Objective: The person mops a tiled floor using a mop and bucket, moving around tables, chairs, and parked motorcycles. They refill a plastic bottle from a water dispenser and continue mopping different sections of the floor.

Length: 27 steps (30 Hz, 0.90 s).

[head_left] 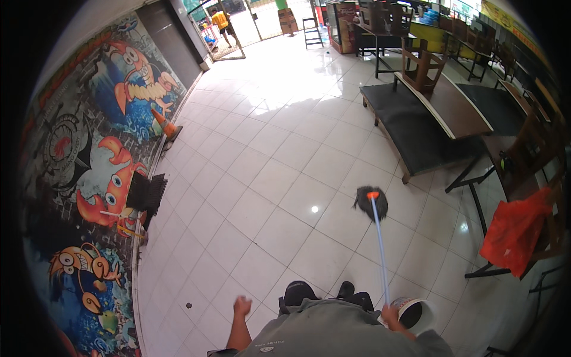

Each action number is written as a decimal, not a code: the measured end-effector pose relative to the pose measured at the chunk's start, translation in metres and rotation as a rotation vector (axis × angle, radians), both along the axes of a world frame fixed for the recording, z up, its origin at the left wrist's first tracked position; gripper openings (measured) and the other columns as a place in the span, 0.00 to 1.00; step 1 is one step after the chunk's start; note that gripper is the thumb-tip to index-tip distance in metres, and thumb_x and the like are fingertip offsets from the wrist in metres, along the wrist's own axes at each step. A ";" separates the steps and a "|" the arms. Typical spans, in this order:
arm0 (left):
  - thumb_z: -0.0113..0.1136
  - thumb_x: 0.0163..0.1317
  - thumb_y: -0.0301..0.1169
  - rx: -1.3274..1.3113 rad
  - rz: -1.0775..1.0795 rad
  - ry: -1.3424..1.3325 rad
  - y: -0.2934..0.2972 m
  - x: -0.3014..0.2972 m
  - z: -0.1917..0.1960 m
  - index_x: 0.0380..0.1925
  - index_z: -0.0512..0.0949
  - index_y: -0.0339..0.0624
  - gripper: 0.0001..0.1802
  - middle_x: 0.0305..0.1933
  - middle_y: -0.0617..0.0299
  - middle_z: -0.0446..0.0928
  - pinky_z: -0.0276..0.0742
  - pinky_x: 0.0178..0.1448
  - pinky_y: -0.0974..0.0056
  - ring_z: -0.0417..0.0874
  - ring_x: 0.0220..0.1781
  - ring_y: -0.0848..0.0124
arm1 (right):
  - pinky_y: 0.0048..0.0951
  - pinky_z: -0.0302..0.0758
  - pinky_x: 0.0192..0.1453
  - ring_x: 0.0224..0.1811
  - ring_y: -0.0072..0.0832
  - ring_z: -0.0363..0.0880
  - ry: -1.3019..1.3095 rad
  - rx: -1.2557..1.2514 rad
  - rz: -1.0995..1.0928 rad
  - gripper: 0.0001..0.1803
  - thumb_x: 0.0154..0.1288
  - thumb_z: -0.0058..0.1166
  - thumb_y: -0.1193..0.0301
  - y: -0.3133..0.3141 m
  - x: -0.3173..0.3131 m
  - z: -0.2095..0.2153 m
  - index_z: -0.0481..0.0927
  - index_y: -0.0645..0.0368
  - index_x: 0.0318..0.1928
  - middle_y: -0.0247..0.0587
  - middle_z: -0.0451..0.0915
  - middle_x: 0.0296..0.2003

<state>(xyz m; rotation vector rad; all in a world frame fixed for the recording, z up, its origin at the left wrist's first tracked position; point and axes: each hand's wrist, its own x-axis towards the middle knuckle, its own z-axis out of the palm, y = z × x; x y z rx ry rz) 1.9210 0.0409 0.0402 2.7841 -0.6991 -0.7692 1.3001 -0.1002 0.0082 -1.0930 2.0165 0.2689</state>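
On the right, my right hand (pixel 391 317) grips the upper end of a mop's pale blue handle (pixel 380 250). The dark grey mop head (pixel 371 204), with an orange socket, rests on the white tiles ahead of me. My left hand (pixel 242 305) hangs out to the left over the floor, its fingers curled in with nothing visible in them. Close beside my right hand stands a white bucket (pixel 426 314), its inside dark and partly hidden by my hand and arm.
A black low platform (pixel 410 128) and tables with upturned stools line the right, with a red plastic bag (pixel 515 232) nearer me. An orange cone (pixel 165 125) and black mat (pixel 147 195) sit by the painted left wall. A person in yellow (pixel 220 22) is at the far doorway.
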 end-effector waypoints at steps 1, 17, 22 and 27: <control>0.67 0.53 0.46 -0.069 -0.017 0.033 -0.061 0.002 0.023 0.50 0.76 0.41 0.29 0.48 0.49 0.81 0.77 0.56 0.56 0.82 0.52 0.54 | 0.49 0.77 0.52 0.45 0.54 0.83 0.053 -0.118 -0.106 0.33 0.69 0.40 0.48 -0.058 -0.010 -0.048 0.81 0.71 0.41 0.62 0.82 0.40; 0.64 0.56 0.46 0.534 -0.246 0.586 -0.344 0.160 -0.040 0.42 0.82 0.35 0.24 0.44 0.52 0.84 0.81 0.49 0.55 0.86 0.42 0.62 | 0.53 0.73 0.55 0.49 0.58 0.79 0.210 -0.017 -0.307 0.29 0.67 0.44 0.50 0.069 0.116 -0.016 0.78 0.65 0.51 0.65 0.80 0.45; 0.62 0.55 0.36 0.253 -0.392 0.270 -0.487 0.224 -0.068 0.41 0.80 0.33 0.18 0.36 0.52 0.83 0.79 0.37 0.59 0.85 0.33 0.63 | 0.52 0.74 0.54 0.48 0.57 0.80 0.221 0.205 -0.551 0.30 0.67 0.44 0.49 0.037 0.213 0.062 0.79 0.67 0.47 0.65 0.80 0.43; 0.63 0.55 0.35 -0.061 -0.472 0.240 -0.626 0.208 -0.083 0.43 0.79 0.33 0.18 0.33 0.52 0.83 0.80 0.38 0.61 0.85 0.34 0.64 | 0.52 0.75 0.53 0.47 0.57 0.80 0.169 0.164 -0.625 0.30 0.66 0.45 0.49 -0.065 0.246 0.056 0.81 0.68 0.43 0.65 0.81 0.41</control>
